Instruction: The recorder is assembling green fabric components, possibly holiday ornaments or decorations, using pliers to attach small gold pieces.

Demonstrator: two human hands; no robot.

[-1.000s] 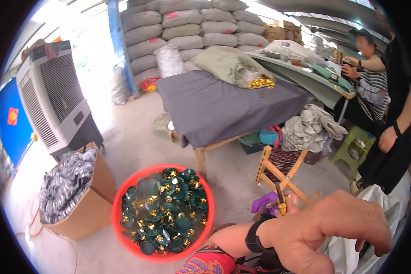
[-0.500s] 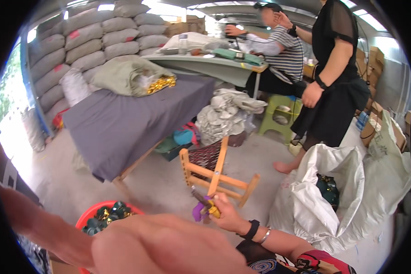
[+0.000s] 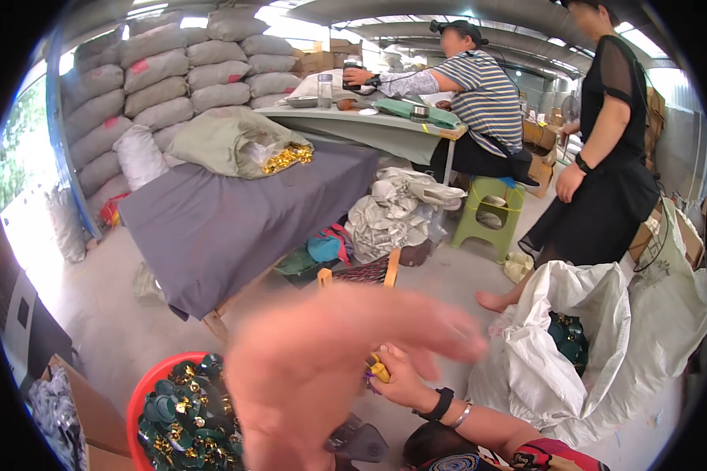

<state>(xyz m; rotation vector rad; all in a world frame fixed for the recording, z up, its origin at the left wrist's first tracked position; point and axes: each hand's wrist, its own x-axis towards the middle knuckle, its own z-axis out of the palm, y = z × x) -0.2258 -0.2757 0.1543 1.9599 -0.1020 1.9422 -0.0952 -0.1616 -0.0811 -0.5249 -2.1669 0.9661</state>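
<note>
My left hand is raised very close in the middle of the view, blurred, its fingers stretched toward the right and nothing visible in them. Behind it, my right hand, with a black wrist band and a silver bracelet, is closed round a yellow-handled tool. The tool's other end is hidden by my left hand; a bit of purple shows beside the handle. A dark grey flat object, kind unclear, shows below my left hand. To its left stands a red basin of dark green and gold pieces.
A wooden folding stool is partly hidden beyond my hands. A cloth-covered table bears a sack. At right is an open white sack. One person sits at a far table; another stands.
My left hand has swung across the view and now covers the stool and most of the tool. More of the red basin shows. The standing person's raised hand has come down.
</note>
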